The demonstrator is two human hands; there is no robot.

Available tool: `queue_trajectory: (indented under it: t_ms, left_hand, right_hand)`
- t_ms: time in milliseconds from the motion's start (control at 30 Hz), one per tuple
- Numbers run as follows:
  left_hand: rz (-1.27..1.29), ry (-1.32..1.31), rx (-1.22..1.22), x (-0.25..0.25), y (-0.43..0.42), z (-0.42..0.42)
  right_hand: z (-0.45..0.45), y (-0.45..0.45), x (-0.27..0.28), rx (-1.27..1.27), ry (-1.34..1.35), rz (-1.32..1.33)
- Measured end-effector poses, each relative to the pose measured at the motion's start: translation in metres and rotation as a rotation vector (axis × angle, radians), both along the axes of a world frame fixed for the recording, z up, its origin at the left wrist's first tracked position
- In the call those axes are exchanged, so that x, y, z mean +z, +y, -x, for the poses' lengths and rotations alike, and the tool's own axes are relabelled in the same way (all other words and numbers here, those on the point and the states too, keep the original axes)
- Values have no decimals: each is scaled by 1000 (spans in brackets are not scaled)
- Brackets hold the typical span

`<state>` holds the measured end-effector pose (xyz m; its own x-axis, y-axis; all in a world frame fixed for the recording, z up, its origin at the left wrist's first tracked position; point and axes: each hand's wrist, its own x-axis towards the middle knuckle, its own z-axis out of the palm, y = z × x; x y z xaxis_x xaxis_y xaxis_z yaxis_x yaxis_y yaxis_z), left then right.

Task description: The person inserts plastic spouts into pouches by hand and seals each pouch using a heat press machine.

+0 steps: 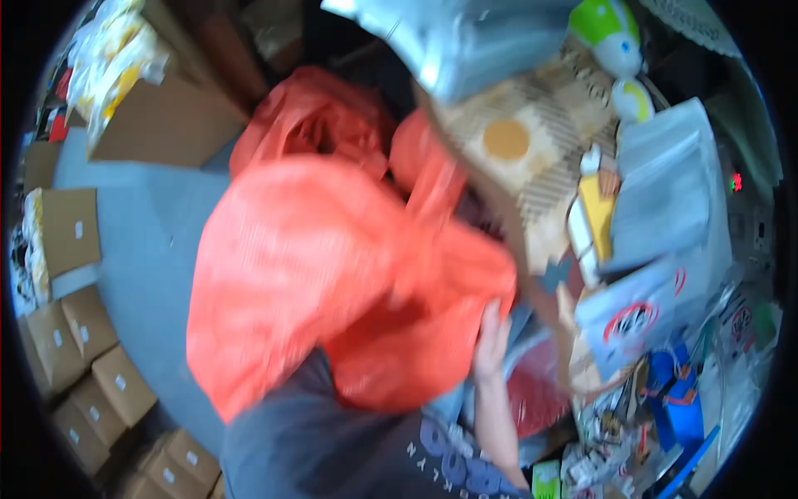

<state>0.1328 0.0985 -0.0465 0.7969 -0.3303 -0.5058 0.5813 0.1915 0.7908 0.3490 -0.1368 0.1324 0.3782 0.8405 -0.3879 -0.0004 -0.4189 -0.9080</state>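
A large orange-red woven sack (291, 258) fills the middle of the head view, bunched and slightly blurred. My right hand (492, 341) is at the sack's right edge, its fingers closed on the material and partly hidden behind it. My left hand is out of sight; a dark grey sleeve (303, 387) runs up behind the sack. More orange-red sacks (312, 116) lie crumpled just beyond the one I hold.
A table with a patterned cover (544, 125) stands at the right, bearing grey plastic bags (665, 179). Below it, a blue container (675, 399) sits among small clutter. Several cardboard boxes (125, 378) line the left side of the grey floor (158, 274). An open carton (170, 121) stands upper left.
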Motion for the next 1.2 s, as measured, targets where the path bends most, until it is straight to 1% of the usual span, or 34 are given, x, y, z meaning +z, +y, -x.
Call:
queue_trajectory:
  t_ms: [33, 100, 167, 200, 267, 333, 400, 433, 500, 533, 567, 600, 633, 667, 700, 733, 767, 800, 833, 867, 900, 933, 967, 1000, 1033, 1067, 1100, 1133, 1167, 1200]
  left_hand:
    - [10, 8, 12, 10, -37, 15]
    - [-33, 43, 37, 46, -82, 54]
    - [-135, 54, 53, 90, -104, 84]
    - [-192, 51, 55, 111, -114, 94]
    - [-330, 36, 55, 158, -124, 109]
    - [-475, 24, 31, 211, -126, 116]
    - [-627, 6, -26, 263, -132, 108]
    - [-701, -8, -68, 289, -133, 99]
    - [-854, -46, -170, 341, -135, 76]
    - [-929, -70, -241, 366, -134, 57]
    - [-991, -102, -321, 389, -135, 27]
    - [-1225, -136, -342, 414, -144, 37]
    - [-1124, -156, -206, 450, -168, 30]
    - [-1009, -166, -71, 477, -194, 24]
    - [-692, -253, 175, 481, -214, 19]
    - [-572, -197, 226, 486, -230, 13]
    - [-408, -214, 303, 479, -243, 8]
    - [-347, -260, 330, 474, -251, -3]
    - [-282, -300, 371, 464, -261, -11]
    - [-431, -314, 268, 446, -255, -26]
    - [-484, -327, 242, 433, -268, -53]
    - [-435, -193, 240, 425, -288, -83]
    - [-330, -8, 119, 411, -297, -111]
    - [-431, -127, -19, 392, -305, -136]
    - [-447, -139, -99, 376, -320, -157]
    - [-517, -179, -211, 346, -327, -173]
    - [-583, -221, -321, 332, -342, -187]
    - [-702, -227, -343, 320, -355, -198]
    - [-829, -235, -362, 319, -371, -204]
    - [-617, -240, -204, 297, -375, -207]
  right_hand:
    - [-4, 0, 3, 9, 83, 15]
    - [-8, -7, -1, 191, 131, -49]
    - [13, -13, 10, 98, 301, -156]
    - [18, -19, 12, 86, 330, -171]
    - [26, -25, 14, 86, 303, -208]
    - [38, -21, 10, 23, 288, -212]
    - [32, -12, -2, 91, 133, -159]
    - [31, -10, -5, 130, 44, -239]
    - [13, -7, 3, 319, -381, -81]
    - [5, -4, -44, 246, -556, -353]
    - [1, -16, -30, 212, -587, -417]
    - [0, -30, -9, 173, -630, -471]
    - [2, -51, 32, 57, -743, -714]
    - [1, -76, 84, 62, -419, -727]
    - [-1, -99, 116, 116, 77, -741]
    - [-13, -124, 144, 306, 319, -801]
    - [-23, -147, 158, 392, 469, -753]
    - [-28, -171, 167, 483, 629, -699]
    - [-32, -198, 173, 514, 730, -611]
    - [-34, -222, 168, 524, 789, -572]
    - [-39, -248, 158, 538, 851, -531]
    - [-46, -275, 145, 470, 1010, -502]
    - [-56, -295, 122, 531, 1007, -576]
    - [-68, -313, 101, 589, 984, -651]
    - [-68, -338, 88, 430, 1086, -671]
    - [-60, -358, 93, 260, 691, -593]
    - [-51, -376, 99, 92, 306, -483]
    - [-41, -388, 91, -81, 337, -382]
    - [-37, -402, 70, -199, 333, -381]
    - [-34, -412, 56, -310, 329, -382]
